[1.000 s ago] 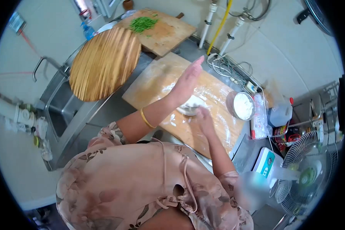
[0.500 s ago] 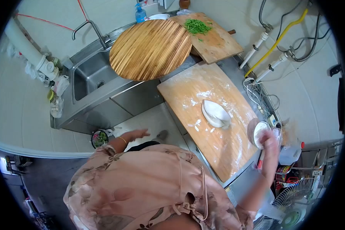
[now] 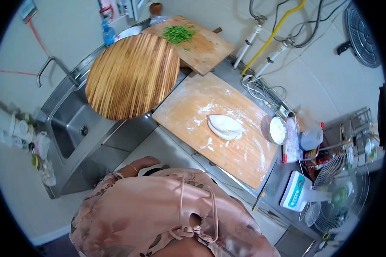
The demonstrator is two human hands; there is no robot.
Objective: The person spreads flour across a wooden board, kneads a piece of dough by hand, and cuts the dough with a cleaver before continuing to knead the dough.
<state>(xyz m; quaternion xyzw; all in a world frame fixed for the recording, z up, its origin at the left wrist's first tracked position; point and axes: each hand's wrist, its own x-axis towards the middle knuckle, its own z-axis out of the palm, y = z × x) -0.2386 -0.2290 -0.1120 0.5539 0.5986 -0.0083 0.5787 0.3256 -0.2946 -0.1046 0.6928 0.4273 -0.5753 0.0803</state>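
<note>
My left hand (image 3: 145,162) hangs low in front of my body, below the edge of the floured board, with a thin bracelet on its wrist. It looks loosely open and touches nothing. My right hand is out of view. On the floured wooden board (image 3: 188,96) lies a folded piece of white dough (image 3: 225,127), with small dough scraps and loose flour around it. Beside the board's right edge stands a bowl of flour (image 3: 278,131).
A round wooden board (image 3: 133,77) overhangs the sink (image 3: 66,124). Behind it, chopped greens (image 3: 178,34) lie on another cutting board (image 3: 208,51). At the right are a fan (image 3: 339,192), a plastic jug (image 3: 312,138) and cables (image 3: 261,92). A yellow hose (image 3: 275,32) runs along the wall.
My right hand, which was over the flour bowl, has left the view. My left hand has drawn slightly lower. The camera has turned, shifting the scene left; the dough keeps its place.
</note>
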